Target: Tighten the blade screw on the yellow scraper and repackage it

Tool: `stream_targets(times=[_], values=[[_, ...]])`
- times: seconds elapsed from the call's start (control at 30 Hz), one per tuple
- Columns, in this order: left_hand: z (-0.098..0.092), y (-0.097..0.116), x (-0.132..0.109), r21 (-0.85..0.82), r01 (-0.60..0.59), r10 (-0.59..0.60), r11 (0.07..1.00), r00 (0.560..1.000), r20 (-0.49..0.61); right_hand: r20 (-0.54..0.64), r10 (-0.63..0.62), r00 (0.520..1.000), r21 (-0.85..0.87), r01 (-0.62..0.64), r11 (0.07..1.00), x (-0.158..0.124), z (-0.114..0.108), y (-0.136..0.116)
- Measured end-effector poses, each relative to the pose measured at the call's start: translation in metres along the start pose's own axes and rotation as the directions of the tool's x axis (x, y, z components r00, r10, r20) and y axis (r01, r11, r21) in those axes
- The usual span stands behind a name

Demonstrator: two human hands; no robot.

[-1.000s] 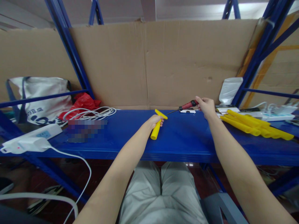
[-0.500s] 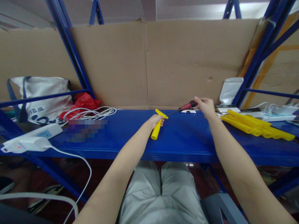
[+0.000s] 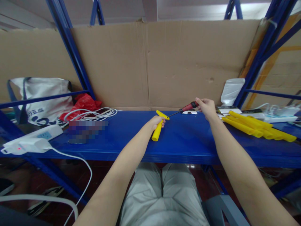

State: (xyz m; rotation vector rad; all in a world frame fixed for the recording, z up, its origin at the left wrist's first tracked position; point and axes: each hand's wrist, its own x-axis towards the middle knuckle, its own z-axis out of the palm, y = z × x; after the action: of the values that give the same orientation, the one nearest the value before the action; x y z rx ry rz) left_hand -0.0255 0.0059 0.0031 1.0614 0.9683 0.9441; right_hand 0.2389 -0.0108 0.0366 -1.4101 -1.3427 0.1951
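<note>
My left hand (image 3: 156, 122) is closed around a yellow T-shaped plastic piece (image 3: 158, 129), its stem pointing down toward me over the blue shelf (image 3: 183, 141). My right hand (image 3: 207, 107) grips a screwdriver (image 3: 184, 109) by its red and black handle. The thin shaft points left, and its tip sits at the yellow crossbar on top of the piece. A small white part (image 3: 189, 112) lies on the shelf just under the screwdriver.
Several yellow tubes (image 3: 256, 128) lie at the right, by a white power strip (image 3: 278, 117). A white cable coil (image 3: 94, 114), red bag (image 3: 81, 103), tote bag (image 3: 44, 97) and another power strip (image 3: 30, 139) sit at the left. Cardboard backs the shelf.
My right hand has lifted the screwdriver off the shelf and carried it left, so its tip now meets the yellow piece. My left hand has stayed put.
</note>
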Motion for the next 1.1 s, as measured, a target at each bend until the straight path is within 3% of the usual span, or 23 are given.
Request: stream_targets(times=[0.27, 0.5, 0.73, 1.1], values=[[0.004, -0.001, 0.002, 0.057, 0.059, -0.057, 0.997, 0.997, -0.047, 0.001, 0.049, 0.999, 0.099, -0.049, 0.994, -0.011, 0.002, -0.02], [0.002, 0.002, 0.001, 0.084, 0.07, -0.064, 0.994, 0.995, -0.073, 0.086, 0.006, 0.996, 0.162, -0.019, 0.987, -0.006, 0.007, -0.015], [0.001, 0.0, 0.004, 0.116, 0.069, -0.057, 0.991, 0.993, -0.103, 0.093, 0.007, 0.996, 0.21, -0.026, 0.977, -0.015, 0.008, -0.021], [-0.005, -0.007, 0.018, 0.139, 0.044, -0.032, 0.989, 0.996, -0.087, 0.28, 0.04, 0.959, 0.502, -0.182, 0.845, -0.02, 0.002, -0.035]])
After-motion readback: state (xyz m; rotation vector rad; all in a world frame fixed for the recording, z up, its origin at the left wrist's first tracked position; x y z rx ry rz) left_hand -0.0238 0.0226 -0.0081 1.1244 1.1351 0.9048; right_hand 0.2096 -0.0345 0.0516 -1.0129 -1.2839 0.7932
